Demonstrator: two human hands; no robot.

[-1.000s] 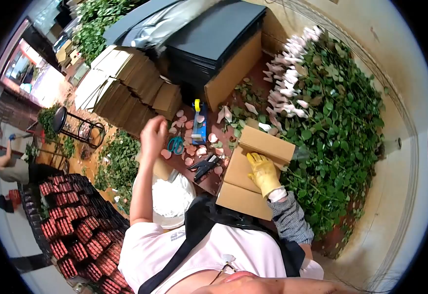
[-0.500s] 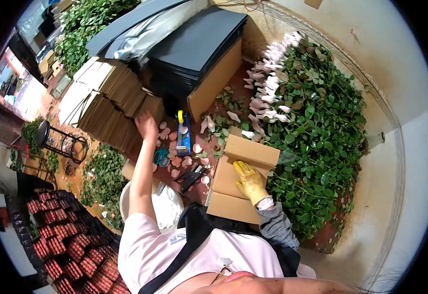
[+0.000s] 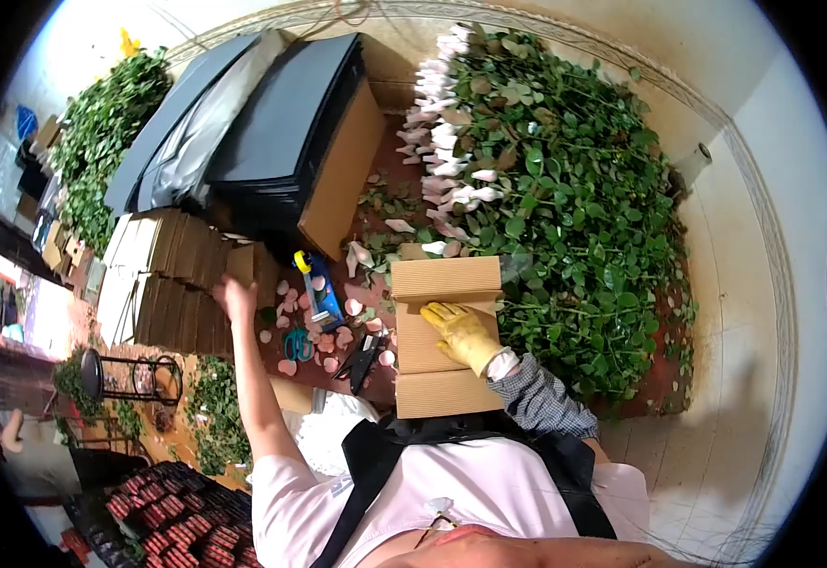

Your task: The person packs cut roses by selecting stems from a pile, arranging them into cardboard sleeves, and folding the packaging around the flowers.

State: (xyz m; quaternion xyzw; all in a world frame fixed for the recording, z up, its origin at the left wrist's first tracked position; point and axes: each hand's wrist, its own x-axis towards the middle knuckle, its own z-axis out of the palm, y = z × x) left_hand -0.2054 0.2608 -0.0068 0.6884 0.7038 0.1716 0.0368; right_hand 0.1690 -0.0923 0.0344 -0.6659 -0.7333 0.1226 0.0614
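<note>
Brown corrugated cardboard (image 3: 447,393), creased across into panels, lies on the reddish table (image 3: 396,166) right in front of the person's body. The gloved right hand (image 3: 466,336) rests palm down on its middle panel, fingers extended and fairly close together, pressing rather than pinching. What has changed is on the other side: the bare left hand (image 3: 237,301), a second ago raised above the table, is now down at the end of the cardboard stack (image 3: 163,322). That leaves the creased piece steadied by the glove alone, and the work split between two places. The left fingertips are small and partly lost against the brown edges, so I can't tell whether they pinch a sheet or only touch the stack.

Between the two hands sit a blue tape dispenser (image 3: 324,298), teal-handled scissors (image 3: 297,346) and what looks like a black stapler (image 3: 363,362), among loose pink petals (image 3: 354,307). Farther out, dark sheets (image 3: 286,104) are piled beyond the cardboard stack, and a broad heap of leafy stems (image 3: 565,208) with pale wrapped heads (image 3: 444,142) spreads to the right
</note>
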